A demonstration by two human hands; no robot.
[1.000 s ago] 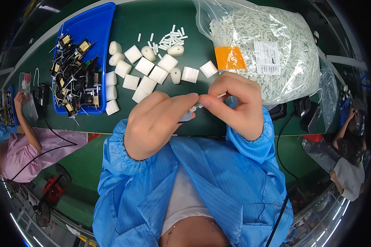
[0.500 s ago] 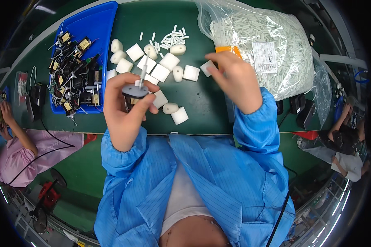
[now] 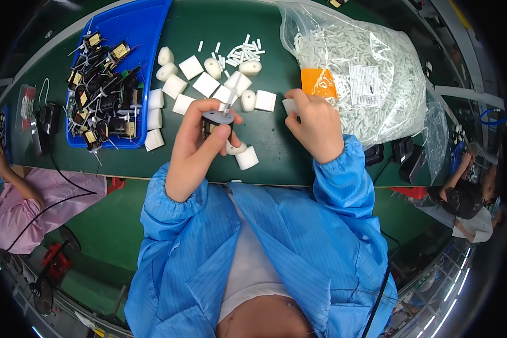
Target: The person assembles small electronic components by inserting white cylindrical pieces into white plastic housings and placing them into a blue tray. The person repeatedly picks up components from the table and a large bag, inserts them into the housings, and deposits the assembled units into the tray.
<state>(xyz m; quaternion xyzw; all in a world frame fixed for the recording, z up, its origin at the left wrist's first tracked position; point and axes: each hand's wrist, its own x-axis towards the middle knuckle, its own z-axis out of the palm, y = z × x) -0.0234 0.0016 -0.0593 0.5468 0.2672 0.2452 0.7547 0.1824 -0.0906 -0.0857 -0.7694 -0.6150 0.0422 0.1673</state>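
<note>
My left hand (image 3: 200, 132) is closed round a small motor-like part (image 3: 218, 118) with a grey round plate on top and a thin pale shaft standing up from it. Its dark and yellowish body is partly hidden by my fingers. To the right, my right hand (image 3: 316, 125) has thumb and forefinger closed on a small white block (image 3: 290, 106), mostly covered by the fingers. Between and beyond my hands lie several white foam-like blocks (image 3: 207, 85), some with rounded ends and a hole. Farther off is a loose pile of short white tubes (image 3: 245, 54).
A blue bin (image 3: 135, 34) at the left holds many similar dark parts with wires. At the right lies a big clear bag (image 3: 377, 62) of short white tubes with an orange label (image 3: 319, 83). Black boxes (image 3: 414, 163) stand beside it. Other people sit on both sides.
My left hand has moved right with the motor-like part, uncovering blocks beside the bin. My right hand has come nearer the table edge, and its fingers have closed on the white block.
</note>
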